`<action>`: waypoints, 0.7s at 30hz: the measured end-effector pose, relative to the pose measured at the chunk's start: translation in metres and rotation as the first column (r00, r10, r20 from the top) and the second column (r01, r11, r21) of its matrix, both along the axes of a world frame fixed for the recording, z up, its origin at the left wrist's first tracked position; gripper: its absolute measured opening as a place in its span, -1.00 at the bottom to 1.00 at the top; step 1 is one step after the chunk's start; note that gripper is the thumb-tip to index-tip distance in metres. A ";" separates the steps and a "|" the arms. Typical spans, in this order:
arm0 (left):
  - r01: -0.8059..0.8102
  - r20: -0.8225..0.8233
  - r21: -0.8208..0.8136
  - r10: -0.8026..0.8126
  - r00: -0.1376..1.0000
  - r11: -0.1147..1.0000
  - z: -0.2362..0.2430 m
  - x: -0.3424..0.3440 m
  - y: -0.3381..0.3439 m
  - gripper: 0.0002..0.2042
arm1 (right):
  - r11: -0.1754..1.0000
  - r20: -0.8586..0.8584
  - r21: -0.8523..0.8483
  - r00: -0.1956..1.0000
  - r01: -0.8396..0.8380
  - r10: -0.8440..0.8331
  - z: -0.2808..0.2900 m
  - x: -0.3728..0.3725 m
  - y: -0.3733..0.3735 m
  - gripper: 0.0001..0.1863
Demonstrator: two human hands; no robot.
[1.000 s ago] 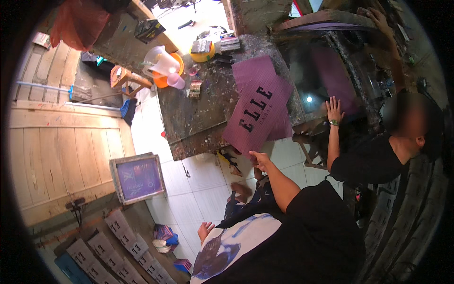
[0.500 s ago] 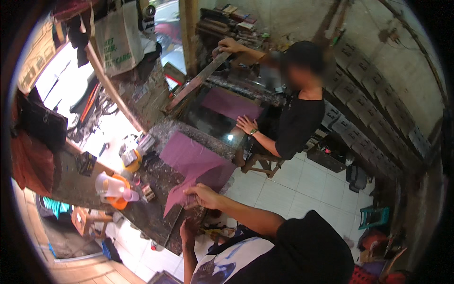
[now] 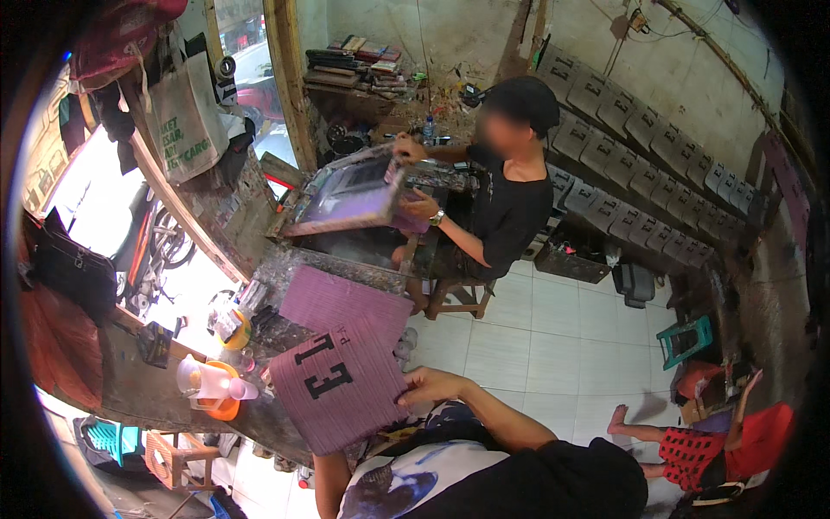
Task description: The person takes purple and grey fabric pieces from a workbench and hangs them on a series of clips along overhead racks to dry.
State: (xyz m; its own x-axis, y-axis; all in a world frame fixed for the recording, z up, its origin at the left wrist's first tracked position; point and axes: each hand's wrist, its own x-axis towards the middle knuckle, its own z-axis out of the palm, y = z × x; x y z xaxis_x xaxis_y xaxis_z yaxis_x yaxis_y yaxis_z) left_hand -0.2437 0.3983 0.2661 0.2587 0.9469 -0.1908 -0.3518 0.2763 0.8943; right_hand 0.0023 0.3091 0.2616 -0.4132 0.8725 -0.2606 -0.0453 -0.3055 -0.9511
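My right hand (image 3: 430,386) pinches the right edge of a purple ribbed sheet (image 3: 372,381) printed with large black letters. The sheet is held up in front of me, tilted, over the near end of the bench. My left forearm (image 3: 331,489) rises to its lower edge; the left hand itself is hidden behind the sheet. Just beyond, another purple sheet (image 3: 337,298) lies flat on the bench, partly covered by the one I hold.
Across the bench, a seated co-worker (image 3: 519,199) holds a tilted screen-printing frame (image 3: 346,208). A pink-lidded pitcher (image 3: 203,381) and an orange basin (image 3: 226,408) stand at left. Grey printed sheets (image 3: 640,173) hang on racks at right. A person in red (image 3: 761,441) is at lower right.
The purple sheet my right hand was pulling at has come up off the bench, its lettered face now showing. The co-worker's frame has swung down from upright. A person in red has appeared.
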 end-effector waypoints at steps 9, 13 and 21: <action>-0.292 0.248 -0.006 0.285 0.926 0.956 0.038 -0.052 -0.004 -0.48 | 0.967 0.053 0.249 0.996 0.060 -0.076 0.045 -0.035 0.066 -0.81; -0.358 0.441 -0.069 0.350 0.826 0.931 0.057 -0.077 0.011 -0.46 | 0.955 0.036 0.289 0.996 0.068 -0.082 0.012 -0.047 0.082 -0.63; -0.096 0.542 -0.112 0.142 0.828 0.989 0.064 -0.107 0.020 -0.45 | 0.937 0.280 0.349 0.952 0.021 -0.126 0.010 -0.067 0.083 -0.75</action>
State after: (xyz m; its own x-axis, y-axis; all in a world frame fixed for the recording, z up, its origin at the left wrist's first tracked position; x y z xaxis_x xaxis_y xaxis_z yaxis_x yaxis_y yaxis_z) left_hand -0.3504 0.4187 0.3300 0.2286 0.9655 -0.1248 -0.8118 0.2598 0.5229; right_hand -0.0647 0.3925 0.2718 -0.2953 0.9544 -0.0442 0.2415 0.0298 -0.9699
